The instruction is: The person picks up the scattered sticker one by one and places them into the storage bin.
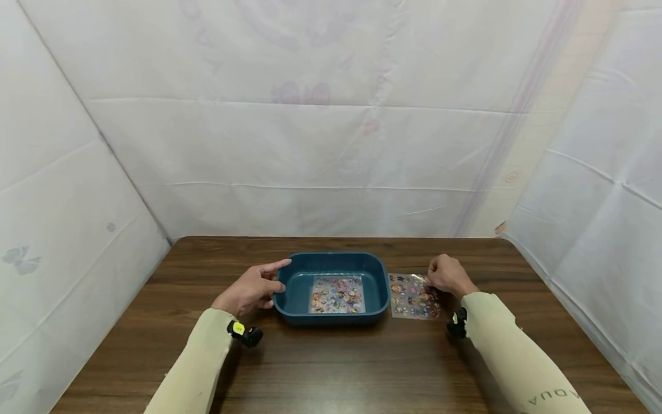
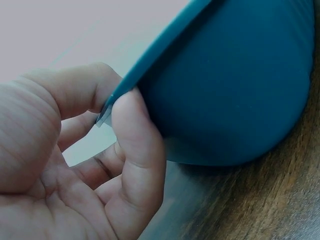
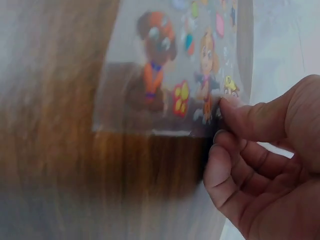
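A dark teal plastic tub (image 1: 298, 290) with rounded corners stands on the table. My left hand (image 1: 253, 288) pinches its left rim, with the side wall filling much of the left wrist view. Inside the tub lies a sheet of colourful cartoon stickers (image 1: 337, 294). To the right of the tub, a second, clear sticker sheet (image 1: 412, 297) is over the wood. Its right edge is pinched between the thumb and fingers of my right hand (image 1: 449, 274). Close up in the right wrist view, the clear sheet (image 3: 170, 117) bears cartoon characters and a red-and-yellow paw print.
The brown wood-grain table (image 1: 331, 365) reaches back to a white cloth wall (image 1: 310, 149), with similar cloth at both sides. A small black camera (image 1: 245, 333) is strapped to the left wrist, and another camera (image 1: 457, 323) to the right.
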Demonstrator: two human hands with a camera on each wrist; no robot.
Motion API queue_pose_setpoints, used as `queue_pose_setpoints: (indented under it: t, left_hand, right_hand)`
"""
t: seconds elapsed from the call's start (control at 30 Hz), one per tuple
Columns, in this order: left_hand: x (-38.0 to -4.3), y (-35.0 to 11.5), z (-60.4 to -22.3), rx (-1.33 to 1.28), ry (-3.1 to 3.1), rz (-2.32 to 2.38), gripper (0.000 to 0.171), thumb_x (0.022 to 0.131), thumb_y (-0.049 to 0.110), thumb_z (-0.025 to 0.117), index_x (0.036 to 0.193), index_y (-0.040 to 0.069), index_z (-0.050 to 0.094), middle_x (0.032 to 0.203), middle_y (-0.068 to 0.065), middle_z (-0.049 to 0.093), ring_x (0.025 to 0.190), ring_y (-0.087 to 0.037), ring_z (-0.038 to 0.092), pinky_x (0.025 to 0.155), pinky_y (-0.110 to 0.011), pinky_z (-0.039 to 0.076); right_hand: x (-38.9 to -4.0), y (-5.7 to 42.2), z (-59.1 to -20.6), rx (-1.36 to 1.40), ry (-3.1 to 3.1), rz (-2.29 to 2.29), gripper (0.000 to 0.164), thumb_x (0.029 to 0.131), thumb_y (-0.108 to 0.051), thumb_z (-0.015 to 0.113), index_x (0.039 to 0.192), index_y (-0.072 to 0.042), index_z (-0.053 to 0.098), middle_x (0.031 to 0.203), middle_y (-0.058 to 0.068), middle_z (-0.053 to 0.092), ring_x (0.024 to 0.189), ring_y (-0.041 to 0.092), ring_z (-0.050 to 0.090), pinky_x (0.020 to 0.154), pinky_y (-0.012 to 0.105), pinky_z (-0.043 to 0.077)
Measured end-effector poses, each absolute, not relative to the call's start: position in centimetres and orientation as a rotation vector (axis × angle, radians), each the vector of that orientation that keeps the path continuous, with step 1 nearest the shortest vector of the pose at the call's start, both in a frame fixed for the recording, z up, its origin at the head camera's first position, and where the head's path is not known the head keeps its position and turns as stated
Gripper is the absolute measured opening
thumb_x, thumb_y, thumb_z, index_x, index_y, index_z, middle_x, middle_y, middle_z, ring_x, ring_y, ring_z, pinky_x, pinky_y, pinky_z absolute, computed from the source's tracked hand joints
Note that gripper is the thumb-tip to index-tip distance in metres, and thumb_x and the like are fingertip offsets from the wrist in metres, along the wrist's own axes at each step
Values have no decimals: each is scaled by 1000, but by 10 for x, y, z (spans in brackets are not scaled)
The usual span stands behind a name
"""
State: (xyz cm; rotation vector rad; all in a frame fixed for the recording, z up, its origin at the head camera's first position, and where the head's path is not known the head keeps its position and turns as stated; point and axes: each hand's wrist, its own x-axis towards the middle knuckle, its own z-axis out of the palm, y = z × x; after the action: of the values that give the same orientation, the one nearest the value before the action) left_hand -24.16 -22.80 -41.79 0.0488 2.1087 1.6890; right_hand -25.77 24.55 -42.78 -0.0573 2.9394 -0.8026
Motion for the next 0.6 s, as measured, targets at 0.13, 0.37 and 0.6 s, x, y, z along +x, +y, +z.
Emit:
queue_pose_setpoints:
  t: [0.13, 0.37, 0.6]
  left_hand:
    - [-241, -228, -418, 54, 2108, 1690, 74, 94, 2, 68, 159, 29, 46, 88, -3, 38, 55, -14, 38, 54, -27, 46]
    - [-241, -228, -417, 46, 2114, 1687, 73, 94, 1, 68, 158, 29, 47, 89, -4, 39, 55, -14, 40, 54, -27, 46]
    - [-241, -227, -417, 41, 2112, 1686, 74, 94, 2, 68, 158, 29, 47, 88, -3, 39, 55, -14, 40, 55, -27, 46]
  right_hand:
    - [-256, 248, -424, -121, 2920, -802, 15, 92, 0, 63, 78, -3, 68, 78, 9, 65, 68, 20, 55, 64, 33, 47]
    - [-256, 251, -419, -204, 2937, -734, 12, 91, -5, 64, 82, -3, 70, 81, 8, 65, 73, 20, 56, 68, 35, 48]
    - [-260, 256, -423, -266, 2953, -683, 14, 97, -5, 58, 86, -4, 67, 83, 10, 64, 73, 21, 55, 67, 35, 46]
